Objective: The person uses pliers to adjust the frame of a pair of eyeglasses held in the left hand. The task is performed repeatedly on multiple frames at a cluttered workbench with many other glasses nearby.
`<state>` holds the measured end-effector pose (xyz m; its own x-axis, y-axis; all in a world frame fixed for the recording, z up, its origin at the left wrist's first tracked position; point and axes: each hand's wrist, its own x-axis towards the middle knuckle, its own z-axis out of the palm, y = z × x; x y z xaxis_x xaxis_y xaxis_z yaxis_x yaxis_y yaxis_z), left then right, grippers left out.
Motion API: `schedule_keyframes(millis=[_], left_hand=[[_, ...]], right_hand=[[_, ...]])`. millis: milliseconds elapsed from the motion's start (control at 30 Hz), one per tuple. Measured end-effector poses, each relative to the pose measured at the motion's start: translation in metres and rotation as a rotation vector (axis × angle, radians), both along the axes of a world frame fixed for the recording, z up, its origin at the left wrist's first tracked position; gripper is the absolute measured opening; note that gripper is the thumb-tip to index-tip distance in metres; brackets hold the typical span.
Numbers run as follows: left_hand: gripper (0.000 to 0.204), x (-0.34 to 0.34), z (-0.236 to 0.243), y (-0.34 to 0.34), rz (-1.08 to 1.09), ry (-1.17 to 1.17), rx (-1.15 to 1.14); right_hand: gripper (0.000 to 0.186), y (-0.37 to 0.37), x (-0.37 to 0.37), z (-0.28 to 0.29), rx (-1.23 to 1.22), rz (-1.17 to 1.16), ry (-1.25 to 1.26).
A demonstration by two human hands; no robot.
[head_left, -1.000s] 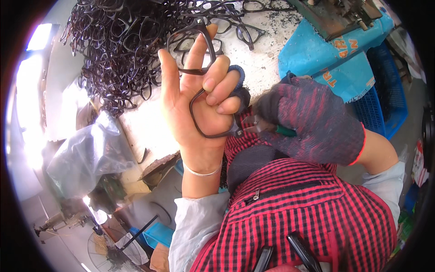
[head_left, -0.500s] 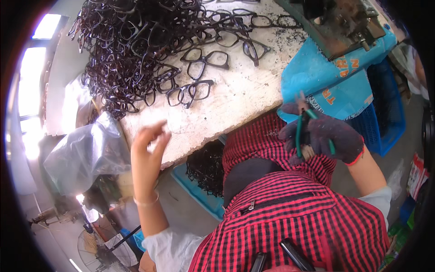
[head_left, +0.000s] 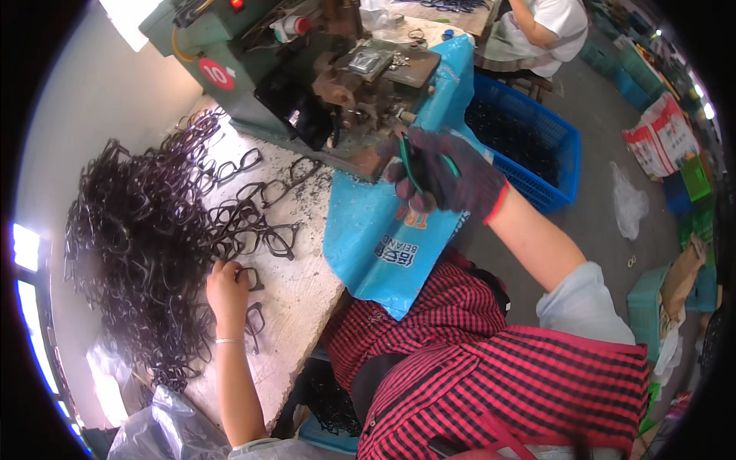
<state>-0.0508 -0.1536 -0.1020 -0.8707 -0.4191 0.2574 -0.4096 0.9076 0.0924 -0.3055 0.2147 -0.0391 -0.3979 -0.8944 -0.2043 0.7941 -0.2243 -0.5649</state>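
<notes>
My bare left hand (head_left: 228,290) is at the right edge of a big heap of dark eyeglass frames (head_left: 138,238) on the worktable (head_left: 295,295). Its fingers are closed at a single eyeglass frame (head_left: 252,282), whose rim shows beside them; the rest is hidden. In a dark work glove, my right hand (head_left: 448,172) grips green-handled pliers (head_left: 409,162), held over the blue plastic sheet (head_left: 356,241) in front of the machine. The pliers' jaws are hard to make out against the machine. Several more frames lie loose between the heap and the sheet.
A green machine (head_left: 253,84) with a metal work plate stands at the table's far side. Right of it, a blue crate (head_left: 567,157) holds dark pieces. Another person (head_left: 548,34) sits at the far right. Clear plastic film (head_left: 165,429) hangs at the near left.
The view has turned right and up, bringing in the machine and crate. My left hand has gone from above the table's front edge to the frames; my right hand has raised the pliers towards the machine.
</notes>
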Motion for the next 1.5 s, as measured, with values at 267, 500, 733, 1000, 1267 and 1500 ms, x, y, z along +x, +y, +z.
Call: schedule_keyframes(millis=[267,500,733,1000,1267,1500], left_hand=[[0.015,0.034,0.052,0.014,-0.389,0.771,0.47],[0.035,0.03,0.097,0.147,-0.449,1.351,1.948],[0.084,0.031,0.097,0.157,-0.318,1.217,2.099],[0.081,0.03,0.096,0.151,-0.263,1.061,2.075],[0.078,0.03,0.1,0.159,-0.056,1.011,2.049],[0.075,0.029,0.09,0.158,-0.026,0.986,2.182]], right_hand=[[0.058,-0.012,0.048,0.006,0.198,0.147,0.246],[0.063,-0.043,0.145,0.015,0.168,0.348,1.139],[0.056,-0.046,0.157,0.022,0.18,0.243,1.943],[0.047,-0.047,0.166,0.032,0.31,0.148,2.3],[0.05,-0.051,0.155,0.042,0.175,0.273,2.43],[0.05,-0.056,0.15,0.025,0.044,0.284,2.358]])
